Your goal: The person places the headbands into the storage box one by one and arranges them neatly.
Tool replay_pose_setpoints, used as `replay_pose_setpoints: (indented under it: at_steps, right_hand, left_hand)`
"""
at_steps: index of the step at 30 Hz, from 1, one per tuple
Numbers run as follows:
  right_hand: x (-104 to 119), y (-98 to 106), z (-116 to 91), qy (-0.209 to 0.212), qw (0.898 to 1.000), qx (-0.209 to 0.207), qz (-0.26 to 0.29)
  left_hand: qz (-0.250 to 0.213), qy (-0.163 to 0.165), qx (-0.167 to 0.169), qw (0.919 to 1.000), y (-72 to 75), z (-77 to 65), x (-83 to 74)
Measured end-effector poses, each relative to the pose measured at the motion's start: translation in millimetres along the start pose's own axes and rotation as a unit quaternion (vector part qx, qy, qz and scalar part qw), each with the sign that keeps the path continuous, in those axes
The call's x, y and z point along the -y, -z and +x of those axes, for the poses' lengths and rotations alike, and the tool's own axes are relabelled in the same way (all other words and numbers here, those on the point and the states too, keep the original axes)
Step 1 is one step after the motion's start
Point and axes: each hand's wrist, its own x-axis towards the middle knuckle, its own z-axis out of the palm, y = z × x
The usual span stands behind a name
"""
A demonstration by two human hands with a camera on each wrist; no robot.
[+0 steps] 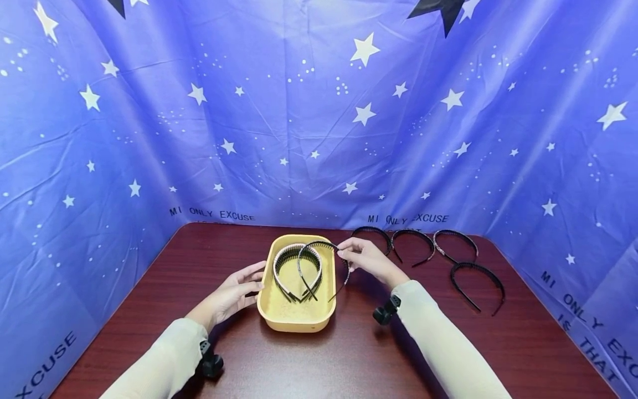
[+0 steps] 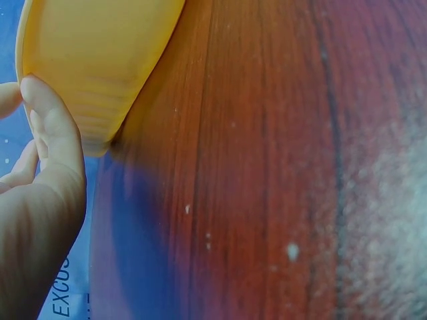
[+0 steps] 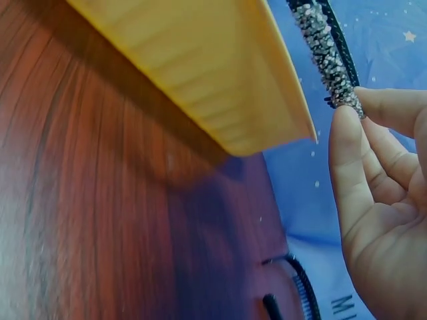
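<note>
Table [image 1: 279, 366], one tub [image 1: 299, 327] between left hand [image 1: 234, 291] and right hand [image 1: 366, 259]

The tub's long axis points away from the person. Left fingers, loosely spread, touch its left side. The right hand, nearer, pinches one headband [image 1: 320, 243] straddling the right rim. Four other headbands [image 1: 476, 265] lie rightward; inside, at least two stacked headbands [image 1: 284, 254], exact count unclear.

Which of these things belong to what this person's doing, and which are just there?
In use, it seems:
yellow tray, touched by the left hand
glittery headband, pinched by the right hand
headbands inside the tray
four headbands on the table, probably

Just there:
the table, only a support
starry backdrop
black wrist devices
</note>
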Motion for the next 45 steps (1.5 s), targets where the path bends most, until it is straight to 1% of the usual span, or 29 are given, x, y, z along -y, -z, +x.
replay_pose_setpoints:
  at_steps: [9, 16, 25, 28, 34, 40, 45]
  right_hand:
    - [14.7, -15.2, 12.8, -0.002, 1.0, 0.003, -0.003]
    - [19.0, -26.1, 21.6, -0.008, 1.0, -0.005, -0.015]
    - [22.0, -39.8, 33.6, -0.001, 0.996, -0.048, -0.077]
    - [23.9, -43.1, 36.5, -0.005, 0.994, -0.057, -0.096]
    - [27.6, -47.1, 44.5, -0.013, 0.988, -0.06, -0.142]
    - [28.2, -49.1, 47.3, -0.031, 0.984, -0.06, -0.163]
    - [28.3, -51.8, 48.3, -0.022, 0.979, -0.067, -0.191]
  left_hand:
    - [-0.001, 0.0, 0.001, 1.0, 0.0, 1.6, -1.0]
    - [0.001, 0.001, -0.003, 1.0, 0.0, 1.4, -1.5]
    - [0.0, 0.0, -0.002, 1.0, 0.4, 1.9, -1.0]
    - [0.0, 0.0, -0.003, 1.0, 0.6, 1.7, -1.3]
    - [-0.002, 0.002, -0.005, 1.0, 0.9, 0.7, -1.4]
    - [-0.002, 0.005, -0.005, 1.0, -0.4, 0.5, -1.1]
    - [-0.003, 0.005, -0.006, 1.0, 0.6, 0.2, -1.0]
